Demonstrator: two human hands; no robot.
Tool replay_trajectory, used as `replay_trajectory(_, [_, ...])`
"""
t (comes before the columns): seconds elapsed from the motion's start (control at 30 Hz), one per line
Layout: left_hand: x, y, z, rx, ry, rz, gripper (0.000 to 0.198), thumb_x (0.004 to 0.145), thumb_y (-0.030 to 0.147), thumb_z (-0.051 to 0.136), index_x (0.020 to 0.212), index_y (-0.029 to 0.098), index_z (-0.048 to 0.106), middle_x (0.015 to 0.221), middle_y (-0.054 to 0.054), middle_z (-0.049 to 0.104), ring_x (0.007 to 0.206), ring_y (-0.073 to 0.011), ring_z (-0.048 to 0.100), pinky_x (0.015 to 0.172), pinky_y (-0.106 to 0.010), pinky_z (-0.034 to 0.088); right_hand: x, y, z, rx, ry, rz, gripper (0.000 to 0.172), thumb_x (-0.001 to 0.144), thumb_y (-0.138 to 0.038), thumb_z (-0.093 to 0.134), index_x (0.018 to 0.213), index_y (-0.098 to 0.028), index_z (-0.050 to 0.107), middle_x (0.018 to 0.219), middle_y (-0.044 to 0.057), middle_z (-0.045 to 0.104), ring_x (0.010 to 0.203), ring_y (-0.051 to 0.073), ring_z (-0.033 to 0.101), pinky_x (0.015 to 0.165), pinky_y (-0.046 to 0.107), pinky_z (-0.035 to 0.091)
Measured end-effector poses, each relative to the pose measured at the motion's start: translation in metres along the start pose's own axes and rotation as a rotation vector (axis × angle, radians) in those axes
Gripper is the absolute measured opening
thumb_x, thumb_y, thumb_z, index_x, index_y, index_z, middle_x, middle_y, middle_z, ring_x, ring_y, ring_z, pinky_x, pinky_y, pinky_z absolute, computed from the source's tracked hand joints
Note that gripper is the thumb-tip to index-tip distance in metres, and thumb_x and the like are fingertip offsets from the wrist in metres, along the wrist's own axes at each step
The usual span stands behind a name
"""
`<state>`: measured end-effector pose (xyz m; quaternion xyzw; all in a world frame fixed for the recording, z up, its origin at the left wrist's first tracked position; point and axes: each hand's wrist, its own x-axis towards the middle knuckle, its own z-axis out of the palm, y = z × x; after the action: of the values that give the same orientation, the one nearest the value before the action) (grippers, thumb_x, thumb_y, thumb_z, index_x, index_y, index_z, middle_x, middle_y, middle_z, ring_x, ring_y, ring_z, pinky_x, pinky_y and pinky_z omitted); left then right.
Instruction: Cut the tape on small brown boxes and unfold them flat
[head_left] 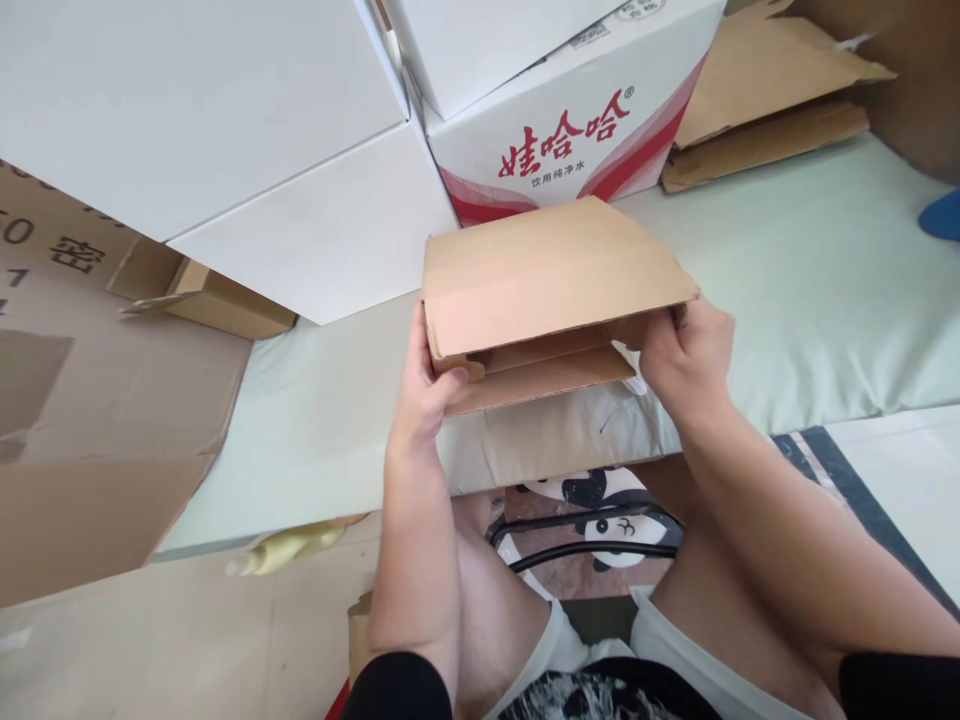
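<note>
A brown cardboard box [551, 275] is held between my two hands over the pale green covered surface, its open side facing me. At its left edge, my left hand [429, 385] grips the cardboard, thumb along the near lower corner. My right hand [686, 345] closes on the right edge, with the fingertips partly hidden inside the opening. The upper panel is smooth and plain. Below it the lower panel shows, and a dark gap lies between the two.
A white water carton [562, 150] with red lettering stands just behind, beside large white boxes [315, 220]. Cardboard pieces [772, 90] lie at the back right. On the left are a big brown carton [97, 380] and a small open box [232, 300]. A yellowish bottle [296, 547] lies below the edge.
</note>
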<state>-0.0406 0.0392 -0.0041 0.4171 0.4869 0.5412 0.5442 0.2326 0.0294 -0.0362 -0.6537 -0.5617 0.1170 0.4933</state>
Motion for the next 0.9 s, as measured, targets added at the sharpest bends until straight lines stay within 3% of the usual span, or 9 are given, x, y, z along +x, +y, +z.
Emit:
replay_trajectory(0.1, [0.001, -0.008, -0.001, 0.168, -0.065, 0.128, 0.077, 0.055, 0.018, 0.093, 0.127, 0.026, 0.065, 0.143, -0.009, 0.062, 0.146, -0.0339, 0.049, 0.118, -0.041, 0.045, -0.002, -0.006, -0.001, -0.07, -0.051, -0.048, 0.031, 0.09, -0.035, 0.05, 0.111, -0.03, 0.072, 0.086, 0.007, 0.074, 0.078, 0.029, 0.069, 0.073, 0.046, 0.054])
replay_trajectory(0.23, [0.007, -0.019, -0.005, 0.243, 0.122, 0.215, 0.09, 0.059, 0.03, 0.096, 0.138, 0.027, 0.054, 0.146, -0.011, 0.06, 0.136, -0.0306, 0.057, 0.116, -0.039, 0.044, -0.005, -0.012, 0.0, -0.026, -0.174, -0.08, 0.037, 0.092, -0.04, 0.051, 0.123, -0.03, 0.07, 0.107, 0.011, 0.078, 0.096, 0.035, 0.074, 0.083, 0.049, 0.056])
replay_trajectory(0.3, [0.009, -0.022, -0.006, 0.258, 0.157, 0.185, 0.091, 0.061, 0.029, 0.095, 0.141, 0.027, 0.051, 0.143, -0.011, 0.061, 0.129, -0.03, 0.061, 0.109, -0.038, 0.05, -0.005, -0.014, 0.001, 0.012, -0.172, -0.1, 0.036, 0.094, -0.039, 0.05, 0.122, -0.03, 0.071, 0.111, 0.011, 0.078, 0.099, 0.034, 0.075, 0.085, 0.048, 0.057])
replay_trajectory(0.43, [0.01, -0.018, -0.01, 0.122, 0.072, 0.133, 0.084, 0.06, 0.017, 0.087, 0.137, 0.031, 0.057, 0.147, -0.007, 0.059, 0.13, -0.0306, 0.06, 0.091, -0.032, 0.057, -0.002, -0.014, 0.001, 0.048, -0.104, -0.116, 0.035, 0.092, -0.036, 0.055, 0.123, -0.031, 0.07, 0.117, 0.008, 0.078, 0.1, 0.031, 0.075, 0.087, 0.047, 0.06])
replay_trajectory(0.53, [0.009, -0.011, -0.014, 0.016, 0.051, 0.056, 0.073, 0.057, 0.011, 0.071, 0.127, 0.031, 0.066, 0.143, -0.004, 0.063, 0.126, -0.0303, 0.062, 0.075, -0.027, 0.057, 0.001, -0.011, -0.002, 0.097, -0.09, -0.072, 0.041, 0.09, -0.035, 0.057, 0.13, -0.03, 0.066, 0.124, 0.009, 0.075, 0.1, 0.03, 0.075, 0.086, 0.048, 0.062])
replay_trajectory(0.63, [0.009, -0.004, -0.019, -0.067, 0.02, -0.026, 0.069, 0.052, 0.01, 0.06, 0.117, 0.028, 0.072, 0.133, -0.005, 0.069, 0.115, -0.0283, 0.066, 0.068, -0.027, 0.054, 0.004, -0.005, -0.003, 0.148, -0.113, -0.026, 0.046, 0.089, -0.03, 0.055, 0.135, -0.032, 0.062, 0.132, 0.009, 0.072, 0.109, 0.031, 0.072, 0.095, 0.052, 0.059])
replay_trajectory(0.7, [0.01, -0.001, -0.023, -0.122, -0.025, -0.09, 0.062, 0.051, 0.014, 0.058, 0.111, 0.024, 0.073, 0.127, -0.008, 0.071, 0.103, -0.0269, 0.069, 0.067, -0.03, 0.055, 0.006, 0.001, -0.003, 0.185, -0.149, 0.002, 0.055, 0.083, -0.024, 0.056, 0.137, -0.034, 0.06, 0.137, 0.007, 0.069, 0.121, 0.033, 0.067, 0.104, 0.056, 0.054])
replay_trajectory(0.8, [0.014, -0.004, -0.027, -0.182, -0.06, -0.212, 0.036, 0.066, 0.028, 0.064, 0.101, 0.023, 0.07, 0.112, -0.007, 0.072, 0.078, -0.0213, 0.069, 0.062, -0.034, 0.058, 0.007, 0.01, 0.0, 0.311, -0.265, 0.05, 0.068, 0.072, -0.02, 0.054, 0.139, -0.033, 0.056, 0.145, 0.004, 0.064, 0.134, 0.034, 0.059, 0.111, 0.058, 0.049])
replay_trajectory(0.9, [0.02, -0.015, -0.027, -0.172, 0.036, -0.292, 0.034, 0.072, 0.043, 0.077, 0.097, 0.024, 0.064, 0.095, -0.003, 0.071, 0.072, -0.0191, 0.07, 0.066, -0.034, 0.061, 0.006, 0.014, 0.005, 0.455, -0.345, 0.065, 0.065, 0.069, -0.021, 0.05, 0.132, -0.03, 0.058, 0.146, 0.004, 0.062, 0.14, 0.033, 0.054, 0.115, 0.059, 0.044])
